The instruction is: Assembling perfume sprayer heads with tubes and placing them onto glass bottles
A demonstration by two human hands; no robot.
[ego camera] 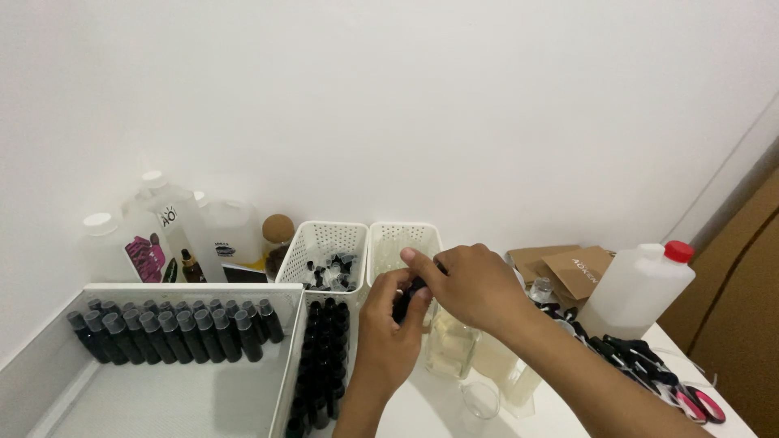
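Note:
My left hand (384, 334) and my right hand (471, 285) meet over the middle of the white table, both closed on one small black vial (403, 302), which is mostly hidden by my fingers. Just below them stands a clear glass bottle (449, 345) of pale yellowish liquid. To the left lies a block of several black vials (320, 357) laid in rows beside a white tray (286, 369). Behind my hands are two white perforated baskets; the left basket (323, 243) holds small dark caps, the right basket (403, 238) is partly hidden.
The tray holds a row of several dark capped vials (174, 328). Large clear plastic jugs (174, 223) and a cork-topped jar (277, 235) stand at the back left wall. At the right are a red-capped white jug (641, 284), brown card boxes (568, 268), scissors (686, 397) and a small glass beaker (480, 400).

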